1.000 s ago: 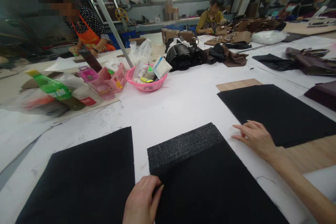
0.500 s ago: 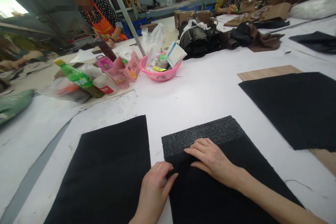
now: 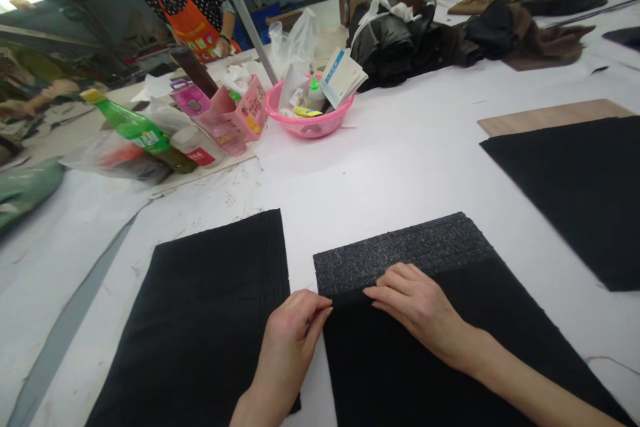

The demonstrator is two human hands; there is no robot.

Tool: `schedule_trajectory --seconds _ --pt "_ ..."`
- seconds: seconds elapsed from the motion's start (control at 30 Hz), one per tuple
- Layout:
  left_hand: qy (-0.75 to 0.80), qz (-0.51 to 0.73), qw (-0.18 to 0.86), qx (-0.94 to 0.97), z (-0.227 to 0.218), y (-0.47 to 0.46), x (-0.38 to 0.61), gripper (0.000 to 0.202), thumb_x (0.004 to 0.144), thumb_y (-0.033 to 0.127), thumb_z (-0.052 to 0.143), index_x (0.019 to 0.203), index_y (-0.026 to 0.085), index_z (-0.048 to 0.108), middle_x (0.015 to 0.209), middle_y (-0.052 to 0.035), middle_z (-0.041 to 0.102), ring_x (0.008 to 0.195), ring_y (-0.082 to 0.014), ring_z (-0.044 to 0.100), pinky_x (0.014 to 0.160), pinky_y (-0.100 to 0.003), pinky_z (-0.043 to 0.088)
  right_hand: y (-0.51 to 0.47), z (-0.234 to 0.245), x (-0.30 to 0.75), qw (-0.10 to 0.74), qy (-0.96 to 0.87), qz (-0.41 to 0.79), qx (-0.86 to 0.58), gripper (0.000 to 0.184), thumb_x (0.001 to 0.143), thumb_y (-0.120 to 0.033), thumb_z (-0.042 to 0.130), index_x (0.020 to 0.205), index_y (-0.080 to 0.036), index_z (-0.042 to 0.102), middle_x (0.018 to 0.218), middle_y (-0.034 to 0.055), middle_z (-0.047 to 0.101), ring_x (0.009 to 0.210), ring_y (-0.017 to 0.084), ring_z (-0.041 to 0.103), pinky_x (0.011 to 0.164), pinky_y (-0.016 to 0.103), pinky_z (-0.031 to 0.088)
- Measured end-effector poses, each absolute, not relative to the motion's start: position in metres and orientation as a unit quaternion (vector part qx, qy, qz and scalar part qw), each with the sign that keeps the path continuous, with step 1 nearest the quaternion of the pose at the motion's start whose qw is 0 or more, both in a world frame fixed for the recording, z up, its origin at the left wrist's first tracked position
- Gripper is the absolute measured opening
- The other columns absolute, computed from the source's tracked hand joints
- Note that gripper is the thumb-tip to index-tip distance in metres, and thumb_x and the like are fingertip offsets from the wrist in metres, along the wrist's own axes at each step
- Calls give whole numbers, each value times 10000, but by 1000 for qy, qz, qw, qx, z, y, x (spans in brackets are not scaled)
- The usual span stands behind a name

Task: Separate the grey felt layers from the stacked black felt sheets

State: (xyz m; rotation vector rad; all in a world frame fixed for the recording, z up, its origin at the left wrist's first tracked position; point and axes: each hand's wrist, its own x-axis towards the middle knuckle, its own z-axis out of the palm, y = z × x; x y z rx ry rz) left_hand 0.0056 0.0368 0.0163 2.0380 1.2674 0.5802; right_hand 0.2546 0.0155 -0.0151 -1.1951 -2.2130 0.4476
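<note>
A black fabric piece (image 3: 430,353) lies in front of me, its upper edge forming a line below a speckled dark grey strip (image 3: 400,250). My left hand (image 3: 290,333) pinches that piece's left corner between thumb and forefinger. To its right, my right hand (image 3: 420,310) grips the same edge, thumb and fingers pressed together on the cloth. The strip shows several layered edges towards its right end. On the left rests a stack of black fabric (image 3: 200,320), partly behind my left hand and apart from the piece I hold.
Another black sheet (image 3: 575,187) lies over a tan board (image 3: 555,117) at right. Farther back stand a pink basin (image 3: 310,123) of small bottles, a green bottle (image 3: 145,137), a white jar (image 3: 200,147) and a dark cloth heap (image 3: 390,47). Co-workers sit or stand beyond.
My left hand has moved slightly up, bringing the fabric corner level with the strip's lower border. The raised flap now lies flatter. My right hand keeps its hold. The view has tilted down.
</note>
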Motion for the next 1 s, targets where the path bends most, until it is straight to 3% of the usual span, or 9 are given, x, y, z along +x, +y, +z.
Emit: schedule_trajectory --seconds 0.23,0.53,0.7,1.0 --pt "441 170 291 832 18 38 5 183 974 126 446 899 191 600 864 -21 593 801 -159 573 697 -280 464 14 -17 258 294 -835 152 -439 241 1035 -143 416 1126 -207 630 947 44 597 873 192 525 758 340 390" --pt "397 170 188 882 14 35 8 159 952 59 473 897 153 589 854 -39 563 774 -153 553 651 -263 469 15 -17 259 269 -850 154 -427 297 1020 -119 416 1217 -233 607 966 55 580 873 194 531 753 343 419" --pt "368 168 141 904 15 35 7 191 956 47 450 1011 142 607 866 -48 584 788 -159 565 667 -269 505 16 -17 258 265 -852 153 -425 289 1020 -129 424 1221 -230 605 950 53 576 864 193 532 747 340 415" --pt "338 150 55 928 18 35 8 248 960 45 409 1036 121 632 906 -81 630 835 -185 592 737 -313 570 17 -20 257 252 -863 138 -416 280 1028 -140 440 1252 -227 584 945 45 580 846 180 528 743 346 408"
